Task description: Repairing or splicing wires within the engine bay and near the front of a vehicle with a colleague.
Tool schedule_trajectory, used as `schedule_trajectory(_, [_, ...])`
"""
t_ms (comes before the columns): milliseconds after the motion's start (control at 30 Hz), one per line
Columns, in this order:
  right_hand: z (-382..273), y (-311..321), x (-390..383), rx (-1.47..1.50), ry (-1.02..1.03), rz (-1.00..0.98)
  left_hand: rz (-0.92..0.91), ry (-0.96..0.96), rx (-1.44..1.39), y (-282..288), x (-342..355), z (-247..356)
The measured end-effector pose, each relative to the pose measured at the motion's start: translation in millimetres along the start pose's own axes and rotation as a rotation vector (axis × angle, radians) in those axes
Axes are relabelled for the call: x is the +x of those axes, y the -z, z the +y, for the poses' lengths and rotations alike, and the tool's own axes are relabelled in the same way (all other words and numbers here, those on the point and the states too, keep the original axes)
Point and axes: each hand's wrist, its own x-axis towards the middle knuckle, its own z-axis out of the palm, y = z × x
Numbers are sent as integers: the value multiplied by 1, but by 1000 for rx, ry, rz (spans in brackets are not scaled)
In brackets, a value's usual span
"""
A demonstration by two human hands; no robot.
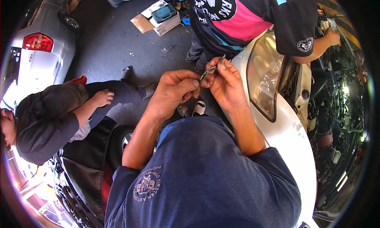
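In front of my chest, a thin, dark, twisted strip (207, 73) with lighter patches runs between my two hands; its exact kind I cannot make out. My left hand (176, 88) pinches the lower end between thumb and fingers. Closer to the upper end, my right hand (226, 83) grips it with thumb and fingertips, and a narrow tip pokes out above. Just right of my right forearm is the headlight (266, 71) of a white car, with its white fender (291, 137) curving toward me.
Far right lies the car's open engine bay (336, 121), where a co-worker in a black and pink shirt (249, 14) leans. Another person (51, 113) is at a dark fender cover (85, 153) on the left. Beyond are a silver car (43, 62) and a box with a teal case (163, 13).
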Motion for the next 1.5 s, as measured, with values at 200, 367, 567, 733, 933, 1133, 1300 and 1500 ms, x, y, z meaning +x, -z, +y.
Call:
schedule_trajectory(200, [-3, -8, -3, -183, 36, 24, 16, 6, 81, 3, 2, -4])
schedule_trajectory(367, [-4, -10, -6, -481, 9, -22, 27, -17, 96, 3, 4, -8])
schedule_trajectory(567, [0, -10, -6, -439, -66, -1, 22, -57, 125, 0, 4, -9])
schedule_trajectory(733, [1, -14, -9, -512, -1, -4, 22, -94, 171, 1, 4, -11])
schedule_trajectory(933, [-1, -17, -8, -1287, 342, 24, 205, -197, 703, -2, 5, -9])
schedule_trajectory(1133, [-17, -31, -13, -1263, 277, -50, 197, -106, 576, -7, 4, -6])
schedule_trajectory(1300, [-24, -31, -20, -1304, 216, -56, 76, -4, 452, -3, 6, -8])
schedule_trajectory(1500, [-21, -28, -22, -1295, 268, -14, 100, 6, 288, -10, 8, -17])
